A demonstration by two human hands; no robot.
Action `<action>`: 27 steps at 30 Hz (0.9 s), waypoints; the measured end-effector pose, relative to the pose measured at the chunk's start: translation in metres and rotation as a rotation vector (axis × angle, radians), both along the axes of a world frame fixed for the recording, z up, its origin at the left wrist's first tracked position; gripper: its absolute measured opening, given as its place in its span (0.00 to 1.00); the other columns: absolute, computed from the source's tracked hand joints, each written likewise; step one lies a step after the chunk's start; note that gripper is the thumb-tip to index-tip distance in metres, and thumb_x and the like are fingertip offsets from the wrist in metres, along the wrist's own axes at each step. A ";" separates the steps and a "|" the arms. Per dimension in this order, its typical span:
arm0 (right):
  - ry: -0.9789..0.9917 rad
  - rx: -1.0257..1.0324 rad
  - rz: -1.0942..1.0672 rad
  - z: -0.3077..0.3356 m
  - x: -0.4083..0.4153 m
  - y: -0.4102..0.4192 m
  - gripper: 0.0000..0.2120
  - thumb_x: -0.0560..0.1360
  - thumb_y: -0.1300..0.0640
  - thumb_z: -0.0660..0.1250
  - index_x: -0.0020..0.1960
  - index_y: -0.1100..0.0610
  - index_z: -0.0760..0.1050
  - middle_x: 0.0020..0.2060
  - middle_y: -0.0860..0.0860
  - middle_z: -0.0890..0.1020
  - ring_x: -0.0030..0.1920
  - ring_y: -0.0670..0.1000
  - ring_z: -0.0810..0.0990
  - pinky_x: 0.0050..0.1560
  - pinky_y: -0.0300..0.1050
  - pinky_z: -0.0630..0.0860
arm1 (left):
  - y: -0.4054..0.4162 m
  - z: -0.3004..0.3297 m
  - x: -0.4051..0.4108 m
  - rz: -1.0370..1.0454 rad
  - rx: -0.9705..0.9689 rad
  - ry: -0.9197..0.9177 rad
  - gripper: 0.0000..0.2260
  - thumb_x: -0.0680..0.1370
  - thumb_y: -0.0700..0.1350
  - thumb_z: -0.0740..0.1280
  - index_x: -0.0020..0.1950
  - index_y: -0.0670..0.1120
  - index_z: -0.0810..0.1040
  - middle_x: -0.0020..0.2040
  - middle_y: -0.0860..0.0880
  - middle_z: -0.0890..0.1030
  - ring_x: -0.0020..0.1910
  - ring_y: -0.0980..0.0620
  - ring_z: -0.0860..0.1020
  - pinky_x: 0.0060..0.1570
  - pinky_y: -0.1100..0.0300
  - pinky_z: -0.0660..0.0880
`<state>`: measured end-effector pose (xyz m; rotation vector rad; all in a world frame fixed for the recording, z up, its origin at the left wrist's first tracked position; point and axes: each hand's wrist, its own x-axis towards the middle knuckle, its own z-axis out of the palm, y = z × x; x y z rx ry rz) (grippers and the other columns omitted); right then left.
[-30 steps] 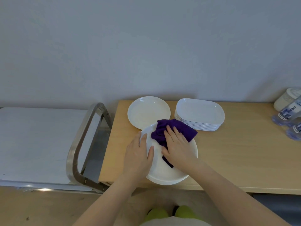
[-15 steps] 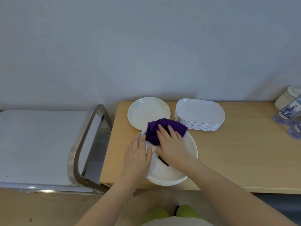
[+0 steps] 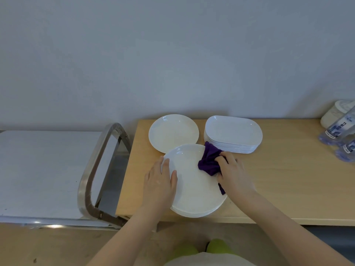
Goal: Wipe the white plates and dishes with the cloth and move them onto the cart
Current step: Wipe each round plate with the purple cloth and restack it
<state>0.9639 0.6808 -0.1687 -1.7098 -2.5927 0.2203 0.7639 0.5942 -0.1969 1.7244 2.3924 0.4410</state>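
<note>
- The cart (image 3: 48, 169) stands left of the table (image 3: 288, 179), no dish on it yet.
- The wiping step is in hand: the left hand (image 3: 159, 185) presses, fingers flat, on the front round plate (image 3: 192, 189).
- The right hand (image 3: 233, 173) grips the purple cloth (image 3: 209, 160), which has moved from the plate's far middle to its right rim.
- I judge the next move is carrying the plate leftward.

Purple cloth (image 3: 209, 162) bunched on right rim of top round white plate (image 3: 194, 181), stack at counter's near edge. Second round plate (image 3: 172, 132) behind. Oval dishes (image 3: 233, 132) stacked behind-right. Steel cart (image 3: 48, 169) left.
</note>
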 end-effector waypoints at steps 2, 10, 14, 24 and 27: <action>0.011 0.017 -0.037 0.005 0.001 -0.005 0.19 0.76 0.61 0.60 0.66 0.51 0.67 0.65 0.46 0.66 0.57 0.53 0.69 0.50 0.45 0.75 | 0.000 0.001 0.000 0.011 -0.003 -0.010 0.22 0.81 0.55 0.48 0.74 0.51 0.58 0.75 0.51 0.60 0.71 0.52 0.63 0.70 0.55 0.62; -0.109 0.098 0.033 0.004 -0.009 -0.033 0.12 0.60 0.58 0.78 0.42 0.55 0.82 0.49 0.50 0.83 0.53 0.59 0.79 0.44 0.49 0.77 | -0.001 0.002 0.002 0.002 0.039 -0.071 0.22 0.81 0.54 0.49 0.75 0.51 0.59 0.75 0.50 0.60 0.71 0.52 0.62 0.70 0.55 0.61; -0.099 0.070 0.061 -0.016 -0.026 -0.020 0.21 0.78 0.54 0.62 0.70 0.55 0.68 0.71 0.52 0.68 0.75 0.54 0.58 0.72 0.51 0.56 | -0.001 0.000 0.000 -0.008 0.066 -0.164 0.21 0.82 0.53 0.52 0.74 0.50 0.59 0.75 0.50 0.60 0.71 0.52 0.63 0.69 0.57 0.64; 0.125 -0.024 0.243 -0.025 -0.084 0.001 0.23 0.81 0.51 0.53 0.75 0.50 0.58 0.76 0.46 0.58 0.76 0.49 0.49 0.74 0.49 0.49 | 0.001 -0.002 -0.002 -0.014 0.138 -0.240 0.22 0.81 0.50 0.56 0.74 0.47 0.61 0.72 0.51 0.64 0.68 0.55 0.67 0.64 0.57 0.71; 0.154 -0.029 0.358 -0.027 -0.089 -0.004 0.23 0.80 0.49 0.54 0.75 0.49 0.59 0.75 0.46 0.60 0.76 0.49 0.51 0.73 0.49 0.53 | 0.001 -0.003 -0.002 -0.019 0.182 -0.258 0.21 0.81 0.49 0.56 0.73 0.45 0.63 0.70 0.49 0.67 0.66 0.55 0.69 0.64 0.57 0.71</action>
